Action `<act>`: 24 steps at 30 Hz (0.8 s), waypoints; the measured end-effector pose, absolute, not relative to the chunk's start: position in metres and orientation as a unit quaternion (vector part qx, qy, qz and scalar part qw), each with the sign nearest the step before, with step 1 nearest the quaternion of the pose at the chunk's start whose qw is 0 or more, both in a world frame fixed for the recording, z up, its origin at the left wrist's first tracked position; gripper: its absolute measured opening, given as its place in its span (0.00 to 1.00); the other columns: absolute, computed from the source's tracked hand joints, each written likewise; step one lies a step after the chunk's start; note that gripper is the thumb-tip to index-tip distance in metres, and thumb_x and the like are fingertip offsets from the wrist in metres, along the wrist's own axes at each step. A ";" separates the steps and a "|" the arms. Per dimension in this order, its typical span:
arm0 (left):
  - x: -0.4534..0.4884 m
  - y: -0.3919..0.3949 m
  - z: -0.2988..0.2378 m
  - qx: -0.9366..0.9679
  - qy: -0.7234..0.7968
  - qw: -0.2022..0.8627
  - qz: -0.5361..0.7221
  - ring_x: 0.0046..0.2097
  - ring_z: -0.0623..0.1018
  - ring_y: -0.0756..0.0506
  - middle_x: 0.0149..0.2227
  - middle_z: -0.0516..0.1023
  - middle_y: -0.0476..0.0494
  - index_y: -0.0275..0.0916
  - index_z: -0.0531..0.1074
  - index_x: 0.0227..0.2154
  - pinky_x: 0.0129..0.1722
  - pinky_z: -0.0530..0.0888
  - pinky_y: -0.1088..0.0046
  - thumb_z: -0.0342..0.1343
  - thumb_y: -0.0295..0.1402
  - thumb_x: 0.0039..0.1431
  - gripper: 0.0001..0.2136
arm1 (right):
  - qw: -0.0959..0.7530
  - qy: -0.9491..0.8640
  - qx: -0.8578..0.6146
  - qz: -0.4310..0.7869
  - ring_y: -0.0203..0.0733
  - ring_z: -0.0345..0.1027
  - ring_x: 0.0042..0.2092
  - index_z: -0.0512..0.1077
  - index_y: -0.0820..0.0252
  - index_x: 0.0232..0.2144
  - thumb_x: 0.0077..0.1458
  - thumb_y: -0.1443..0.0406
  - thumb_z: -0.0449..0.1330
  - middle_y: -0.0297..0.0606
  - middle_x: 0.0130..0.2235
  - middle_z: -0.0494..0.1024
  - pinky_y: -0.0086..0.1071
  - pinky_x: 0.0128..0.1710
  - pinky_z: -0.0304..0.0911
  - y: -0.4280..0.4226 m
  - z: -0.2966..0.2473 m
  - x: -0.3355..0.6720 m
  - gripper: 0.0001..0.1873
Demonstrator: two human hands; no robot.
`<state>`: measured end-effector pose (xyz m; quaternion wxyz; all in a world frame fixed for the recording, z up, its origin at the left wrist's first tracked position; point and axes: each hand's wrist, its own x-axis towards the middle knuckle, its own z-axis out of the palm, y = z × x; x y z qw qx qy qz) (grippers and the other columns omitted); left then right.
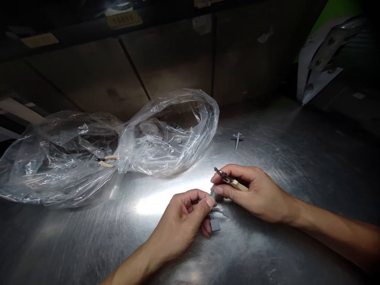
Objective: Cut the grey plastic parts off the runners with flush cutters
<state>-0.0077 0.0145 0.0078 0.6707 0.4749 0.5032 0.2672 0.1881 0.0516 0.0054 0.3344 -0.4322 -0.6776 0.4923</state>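
Observation:
My left hand (182, 223) is closed round a cluster of small grey plastic parts (216, 221), with one piece pinched between thumb and forefinger. My right hand (252, 192) grips a small pair of nippers (227, 178) with cream handles, its metal jaws pointing up and left. The thumb of my right hand touches the pinched grey piece. Both hands rest low over a scratched steel tabletop (267, 253) under a bright patch of light.
A large crumpled clear plastic bag (166, 134) lies to the left, with grey parts inside and a second cream-handled tool (107, 160) under its fold. A small grey spiked offcut (237, 138) lies on the table beyond my hands. Metal machine parts (323, 55) stand at the far right.

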 end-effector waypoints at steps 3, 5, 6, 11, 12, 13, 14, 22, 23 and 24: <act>-0.007 0.014 0.009 0.472 0.507 0.670 0.265 0.24 0.70 0.52 0.20 0.72 0.51 0.35 0.73 0.32 0.27 0.66 0.76 0.57 0.47 0.62 0.17 | 0.334 -0.676 -0.430 0.497 0.37 0.74 0.37 0.76 0.56 0.35 0.57 0.62 0.63 0.32 0.34 0.80 0.28 0.37 0.68 0.052 0.006 0.188 0.05; -0.007 0.014 0.009 0.473 0.509 0.669 0.265 0.24 0.70 0.52 0.20 0.72 0.51 0.35 0.73 0.32 0.28 0.66 0.76 0.57 0.46 0.62 0.17 | 0.333 -0.674 -0.429 0.501 0.36 0.73 0.37 0.76 0.56 0.36 0.58 0.62 0.63 0.31 0.34 0.79 0.28 0.37 0.67 0.052 0.006 0.188 0.05; -0.007 0.014 0.009 0.474 0.508 0.668 0.265 0.24 0.70 0.52 0.20 0.72 0.51 0.35 0.73 0.32 0.28 0.66 0.76 0.58 0.46 0.62 0.17 | 0.332 -0.673 -0.430 0.502 0.36 0.73 0.37 0.76 0.56 0.36 0.58 0.61 0.63 0.31 0.34 0.79 0.28 0.37 0.67 0.052 0.006 0.188 0.05; -0.006 0.013 0.009 0.469 0.502 0.671 0.281 0.24 0.70 0.53 0.21 0.72 0.51 0.34 0.74 0.31 0.27 0.66 0.77 0.59 0.45 0.61 0.16 | 0.333 -0.671 -0.436 0.498 0.37 0.73 0.37 0.76 0.56 0.36 0.58 0.60 0.63 0.32 0.34 0.79 0.30 0.37 0.66 0.052 0.006 0.189 0.06; -0.005 0.013 0.009 0.467 0.501 0.671 0.284 0.24 0.69 0.53 0.21 0.71 0.51 0.34 0.74 0.31 0.27 0.66 0.77 0.59 0.44 0.61 0.15 | 0.331 -0.672 -0.436 0.499 0.37 0.73 0.37 0.76 0.56 0.36 0.58 0.60 0.63 0.32 0.34 0.79 0.30 0.38 0.66 0.052 0.006 0.189 0.07; -0.005 0.013 0.009 0.465 0.501 0.672 0.285 0.24 0.69 0.53 0.21 0.71 0.51 0.34 0.74 0.31 0.27 0.66 0.77 0.59 0.44 0.61 0.15 | 0.329 -0.673 -0.433 0.501 0.38 0.73 0.37 0.76 0.56 0.37 0.58 0.60 0.63 0.32 0.35 0.79 0.30 0.38 0.67 0.052 0.005 0.189 0.07; -0.005 0.013 0.010 0.464 0.501 0.672 0.285 0.24 0.69 0.53 0.21 0.71 0.51 0.35 0.74 0.31 0.27 0.66 0.77 0.59 0.44 0.61 0.15 | 0.326 -0.673 -0.430 0.505 0.38 0.73 0.38 0.76 0.56 0.37 0.58 0.60 0.63 0.32 0.35 0.79 0.30 0.38 0.67 0.052 0.005 0.190 0.07; -0.003 0.013 0.010 0.461 0.505 0.671 0.286 0.24 0.70 0.52 0.21 0.71 0.51 0.35 0.74 0.31 0.27 0.67 0.77 0.60 0.44 0.60 0.15 | 0.325 -0.655 -0.445 0.518 0.35 0.71 0.36 0.76 0.56 0.35 0.56 0.62 0.65 0.30 0.33 0.78 0.26 0.36 0.65 0.049 0.008 0.188 0.05; -0.003 0.013 0.010 0.462 0.505 0.671 0.286 0.24 0.70 0.52 0.21 0.71 0.51 0.35 0.74 0.31 0.28 0.67 0.77 0.60 0.45 0.60 0.15 | 0.325 -0.653 -0.446 0.518 0.34 0.71 0.36 0.76 0.56 0.35 0.56 0.62 0.64 0.29 0.33 0.78 0.26 0.36 0.65 0.050 0.008 0.188 0.05; -0.003 0.012 0.010 0.463 0.505 0.671 0.285 0.24 0.70 0.52 0.21 0.71 0.51 0.35 0.73 0.31 0.28 0.67 0.77 0.60 0.45 0.60 0.16 | 0.324 -0.654 -0.447 0.518 0.34 0.71 0.36 0.76 0.56 0.35 0.57 0.62 0.64 0.29 0.34 0.78 0.26 0.36 0.65 0.050 0.008 0.188 0.05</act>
